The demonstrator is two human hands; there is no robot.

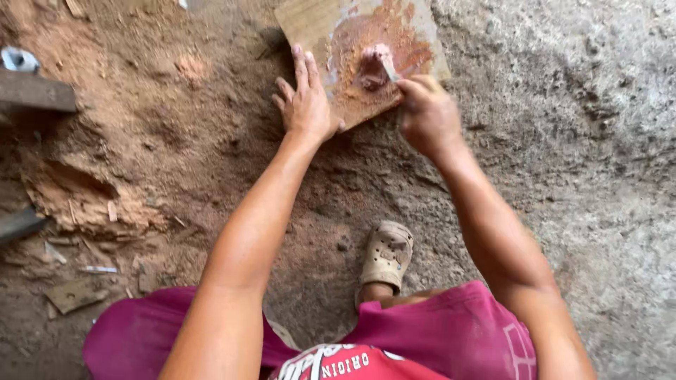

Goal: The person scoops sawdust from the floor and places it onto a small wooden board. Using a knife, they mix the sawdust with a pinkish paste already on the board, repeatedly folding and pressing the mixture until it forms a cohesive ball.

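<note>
Mixing step: left hand flat, fingers spread, pinning wooden board on dirt floor; right hand gripping putty knife, working reddish paste; next, probably scooping it together

Left hand flat, fingers spread; right hand fisted.

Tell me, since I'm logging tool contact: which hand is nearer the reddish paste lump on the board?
Right. The right hand holds a small blade whose tip is in the paste lump; the left hand lies flat on the board edge, further off.
</note>
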